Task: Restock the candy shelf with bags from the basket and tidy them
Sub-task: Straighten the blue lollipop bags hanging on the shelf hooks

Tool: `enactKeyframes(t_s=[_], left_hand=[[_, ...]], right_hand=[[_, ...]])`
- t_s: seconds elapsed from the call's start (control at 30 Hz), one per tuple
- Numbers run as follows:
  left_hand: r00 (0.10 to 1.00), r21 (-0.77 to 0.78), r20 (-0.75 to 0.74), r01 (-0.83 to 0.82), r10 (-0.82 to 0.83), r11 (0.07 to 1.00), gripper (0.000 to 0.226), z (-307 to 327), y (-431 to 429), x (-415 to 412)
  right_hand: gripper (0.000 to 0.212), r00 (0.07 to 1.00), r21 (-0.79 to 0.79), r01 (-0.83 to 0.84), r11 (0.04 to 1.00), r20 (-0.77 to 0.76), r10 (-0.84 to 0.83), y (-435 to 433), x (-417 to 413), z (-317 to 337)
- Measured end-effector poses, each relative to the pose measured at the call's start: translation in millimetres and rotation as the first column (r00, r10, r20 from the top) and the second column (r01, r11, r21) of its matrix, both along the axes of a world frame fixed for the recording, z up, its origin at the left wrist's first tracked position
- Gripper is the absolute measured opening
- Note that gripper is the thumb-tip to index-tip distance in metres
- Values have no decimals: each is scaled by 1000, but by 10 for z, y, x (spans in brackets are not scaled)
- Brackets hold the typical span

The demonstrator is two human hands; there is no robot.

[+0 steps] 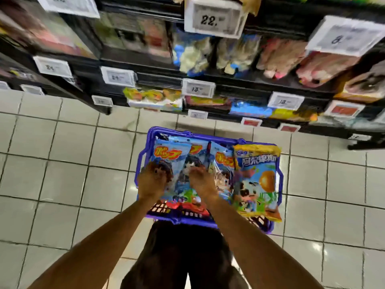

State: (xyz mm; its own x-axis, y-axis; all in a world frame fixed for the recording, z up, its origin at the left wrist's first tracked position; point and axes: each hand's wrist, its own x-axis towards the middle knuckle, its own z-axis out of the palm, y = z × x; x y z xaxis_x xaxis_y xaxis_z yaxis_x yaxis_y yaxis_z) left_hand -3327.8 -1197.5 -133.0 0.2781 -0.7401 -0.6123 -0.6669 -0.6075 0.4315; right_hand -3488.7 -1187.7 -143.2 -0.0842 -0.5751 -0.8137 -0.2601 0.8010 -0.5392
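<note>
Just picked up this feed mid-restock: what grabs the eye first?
A purple plastic basket sits at centre on the tiled floor, packed with blue candy bags plus a yellow-edged bag at its right. The left hand and right hand are both down on the blue bags; blur hides any grip. White price tags line dark shelves above.

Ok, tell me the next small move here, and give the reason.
Probably close both hands on the blue bags and lift them out of the basket. The left hand and right hand lie on them atop the pile; blur hides whether they grip yet. The shelf stands just beyond.
</note>
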Motion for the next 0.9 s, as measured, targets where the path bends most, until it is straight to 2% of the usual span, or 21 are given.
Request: enactKeyframes(t_s=[0.07, 0.13, 0.2, 0.3, 0.4, 0.47, 0.53, 0.6, 0.63, 0.73, 0.8, 0.9], left_hand=[[999, -70, 37, -15, 17, 997, 47, -115, -37, -3], [998, -36, 41, -35, 37, 999, 46, -208, -49, -2], [991, 13, -59, -117, 118, 993, 48, -216, -52, -9], [903, 45, -213, -373, 374, 927, 48, -172, -45, 28], [893, 179, -186, -380, 410, 908, 35, -124, -38, 58], [870, 177, -261, -383, 418, 907, 19, -137, -57, 44], [881, 113, -350, -297, 318, 948, 11, -120, -82, 0], [942, -9, -334, -32, 27, 999, 9, -135, -116, -48], [943, -72, -318, 81, -100, 994, 6, -166, -131, -75], [877, -194, -247, 373, -413, 907, 24, -257, -171, -223], [816, -189, -290, 464, -501, 865, 29, -305, -203, -374], [752, -134, -397, 520, -526, 844, 23, -338, -214, -631]], right_hand=[[31, 999, -16, -36, 999, -12, 36, -74, 203, -156], [23, 997, -38, -35, 999, -64, 32, -132, 359, -222], [23, 996, -38, 18, 999, -85, -21, -155, 436, -199], [19, 989, 15, 146, 989, -3, -146, -131, 388, -104], [17, 943, 121, 299, 947, 113, -312, -91, 255, 5], [16, 934, 138, 331, 933, 90, -345, -56, 149, 46], [17, 899, 124, 430, 894, 34, -437, -26, -32, 53], [13, 861, 93, 509, 856, -52, -506, 9, -267, 16], [13, 844, 91, 535, 840, -99, -526, 42, -380, -6], [32, 811, 96, 563, 821, -254, -527, 158, -626, -119], [34, 827, 92, 501, 861, -344, -444, 209, -685, -198], [29, 850, 82, 385, 919, -420, -318, 233, -640, -260]])
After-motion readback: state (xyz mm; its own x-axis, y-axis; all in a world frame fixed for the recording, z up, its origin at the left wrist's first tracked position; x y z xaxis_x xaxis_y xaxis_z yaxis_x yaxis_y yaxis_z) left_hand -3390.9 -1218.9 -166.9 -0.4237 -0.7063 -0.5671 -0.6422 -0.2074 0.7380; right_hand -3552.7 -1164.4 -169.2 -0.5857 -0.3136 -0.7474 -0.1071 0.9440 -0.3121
